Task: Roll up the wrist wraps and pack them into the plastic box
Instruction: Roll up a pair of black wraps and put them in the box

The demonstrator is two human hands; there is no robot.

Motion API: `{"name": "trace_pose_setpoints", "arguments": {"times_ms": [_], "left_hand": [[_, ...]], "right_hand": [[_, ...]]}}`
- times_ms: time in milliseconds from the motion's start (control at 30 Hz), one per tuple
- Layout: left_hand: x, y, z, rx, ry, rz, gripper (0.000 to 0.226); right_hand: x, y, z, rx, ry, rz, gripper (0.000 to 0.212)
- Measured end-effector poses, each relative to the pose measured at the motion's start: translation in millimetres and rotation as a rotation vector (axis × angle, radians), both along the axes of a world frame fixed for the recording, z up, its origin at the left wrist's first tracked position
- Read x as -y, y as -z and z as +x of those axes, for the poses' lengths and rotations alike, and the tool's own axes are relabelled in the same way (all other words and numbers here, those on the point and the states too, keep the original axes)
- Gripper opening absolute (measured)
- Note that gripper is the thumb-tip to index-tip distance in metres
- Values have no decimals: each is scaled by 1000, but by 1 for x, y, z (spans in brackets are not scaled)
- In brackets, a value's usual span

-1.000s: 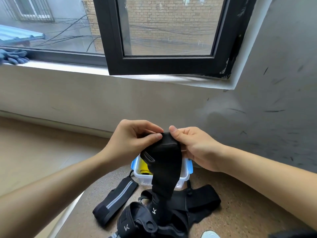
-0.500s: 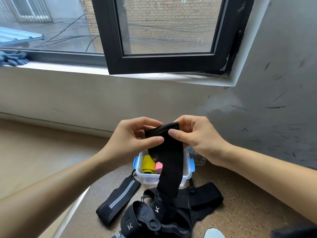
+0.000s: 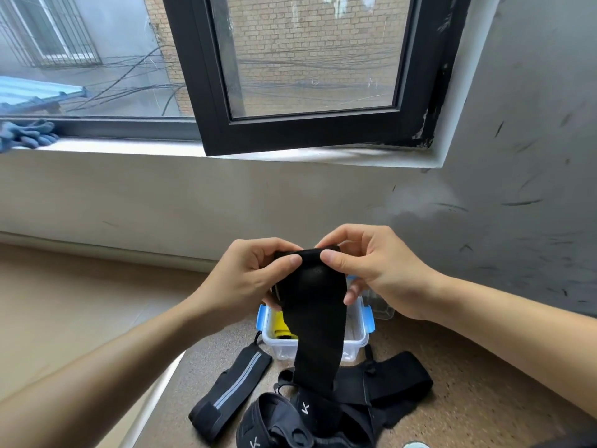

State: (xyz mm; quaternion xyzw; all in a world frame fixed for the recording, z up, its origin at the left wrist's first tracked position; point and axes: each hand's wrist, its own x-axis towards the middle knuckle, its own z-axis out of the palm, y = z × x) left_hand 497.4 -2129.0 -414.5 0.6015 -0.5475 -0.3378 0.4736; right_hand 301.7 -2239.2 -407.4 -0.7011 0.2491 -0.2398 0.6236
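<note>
A black wrist wrap (image 3: 318,321) hangs from both hands above the box. My left hand (image 3: 248,276) pinches its rolled top end from the left. From the right, my right hand (image 3: 371,270) pinches that same end with thumb and fingers. The wrap's lower end reaches down to the pile of black wraps (image 3: 326,412) on the floor. The clear plastic box (image 3: 357,339) with blue clips stands open behind the hanging wrap, and a yellow roll (image 3: 281,326) lies inside it. A black wrap with a grey stripe (image 3: 232,392) lies flat to the left of the pile.
The speckled brown floor (image 3: 468,399) carries the box and wraps, with a grey wall close behind. A clear lid or container (image 3: 378,305) sits right of the box. Blue gloves (image 3: 26,135) lie on the window sill at far left. The black window sash (image 3: 300,134) stands open inward overhead.
Both hands have shifted their grip on the wrap's top end, rolling it over. The top end now shows a tighter fold between the thumbs.
</note>
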Motion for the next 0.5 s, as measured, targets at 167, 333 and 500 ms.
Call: {"name": "trace_pose_setpoints", "arguments": {"times_ms": [167, 333, 500], "left_hand": [[-4, -3, 8, -119, 137, 115, 26], [-5, -1, 4, -222, 107, 143, 32], [-3, 0, -4, -285, 21, 120, 29]], "right_hand": [[0, -2, -2, 19, 23, -2, 8], [1, 1, -5, 62, 21, -97, 9], [1, 6, -4, 72, 5, -154, 14]]}}
